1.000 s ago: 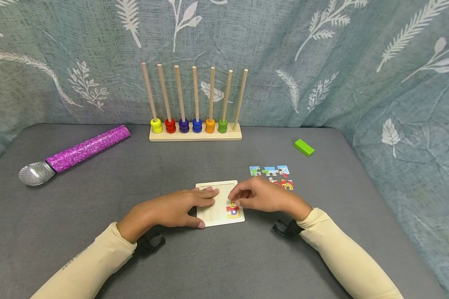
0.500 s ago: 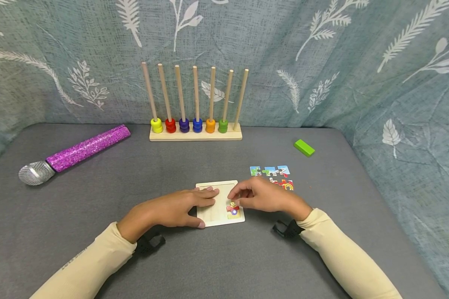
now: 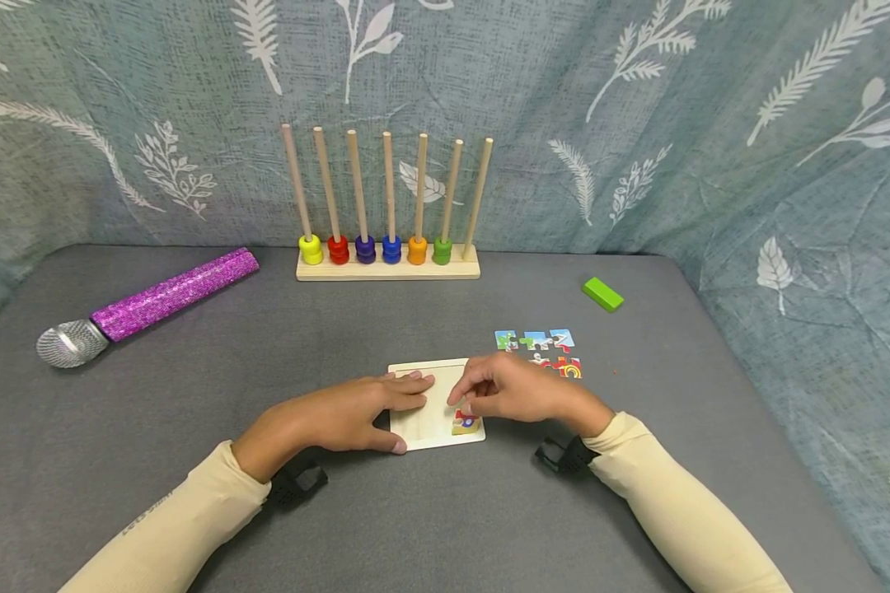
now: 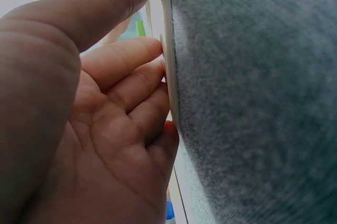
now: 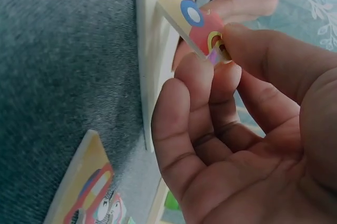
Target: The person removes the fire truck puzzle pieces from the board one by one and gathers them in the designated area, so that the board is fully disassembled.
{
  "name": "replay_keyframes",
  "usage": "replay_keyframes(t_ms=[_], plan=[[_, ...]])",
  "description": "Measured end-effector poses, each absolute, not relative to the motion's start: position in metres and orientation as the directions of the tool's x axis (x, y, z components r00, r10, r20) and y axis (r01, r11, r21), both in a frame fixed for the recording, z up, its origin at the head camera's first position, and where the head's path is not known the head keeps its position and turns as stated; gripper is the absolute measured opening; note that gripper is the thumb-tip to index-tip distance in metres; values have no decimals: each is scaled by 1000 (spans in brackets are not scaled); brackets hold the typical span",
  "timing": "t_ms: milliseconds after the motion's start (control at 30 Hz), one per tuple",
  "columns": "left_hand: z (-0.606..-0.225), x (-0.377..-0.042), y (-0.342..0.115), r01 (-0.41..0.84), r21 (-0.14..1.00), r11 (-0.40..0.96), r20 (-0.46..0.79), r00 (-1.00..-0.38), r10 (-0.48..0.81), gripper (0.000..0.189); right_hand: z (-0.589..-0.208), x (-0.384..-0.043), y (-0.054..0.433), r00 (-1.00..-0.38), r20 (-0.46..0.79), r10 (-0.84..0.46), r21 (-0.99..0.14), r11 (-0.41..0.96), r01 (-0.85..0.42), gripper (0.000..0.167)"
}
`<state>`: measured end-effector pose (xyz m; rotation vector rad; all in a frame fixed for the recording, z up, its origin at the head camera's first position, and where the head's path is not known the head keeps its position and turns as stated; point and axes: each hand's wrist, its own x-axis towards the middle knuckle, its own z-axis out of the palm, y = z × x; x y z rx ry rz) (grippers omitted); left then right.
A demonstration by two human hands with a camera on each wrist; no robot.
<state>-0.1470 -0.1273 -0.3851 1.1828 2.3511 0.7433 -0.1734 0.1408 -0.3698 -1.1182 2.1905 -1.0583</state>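
A shallow wooden puzzle tray [image 3: 433,422] lies at the middle of the grey table. My left hand [image 3: 352,412] rests its fingers on the tray's left part, thumb at the near edge; the left wrist view shows the fingertips against the tray edge [image 4: 171,71]. Between thumb and fingers my right hand [image 3: 522,389] pinches a jigsaw piece [image 5: 197,21] printed yellow, red and blue. In the right wrist view that piece is tilted, with part of it hidden by the fingers. It is over the tray's right side.
Several loose jigsaw pieces [image 3: 536,339] lie beyond my right hand, some partly hidden by it. A green block [image 3: 603,294] sits at the back right. A bead rack with upright rods [image 3: 388,273] stands at the back. A purple glittery microphone [image 3: 174,295] lies at the left.
The jigsaw piece at the tray's right side has tipped up in my right hand's pinch, and that hand has shifted slightly left. My left hand has stayed in place.
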Motion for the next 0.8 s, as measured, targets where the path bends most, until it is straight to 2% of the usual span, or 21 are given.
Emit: replay_keyframes(t_ms=[167, 333, 533, 633, 800], plan=[[-385, -147, -127, 616, 614, 493, -103, -557, 824, 62, -370, -173, 139, -551, -86, -830, -802, 386, -456, 12], [-385, -147, -127, 619, 610, 494, -102, -557, 824, 62, -372, -171, 138, -525, -156, -836, -809, 413, -418, 18], [-385, -147, -127, 618, 609, 497, -104, -559, 823, 62, -372, -171, 139, -520, -157, -840, -819, 405, -406, 23], [-386, -147, -127, 616, 610, 498, -107, -559, 822, 62, -372, -171, 141, -529, -133, -838, -814, 397, -424, 22], [-386, -147, -128, 611, 618, 495, -108, -557, 823, 63, -369, -172, 146, -579, -101, -809, -810, 404, -424, 17]])
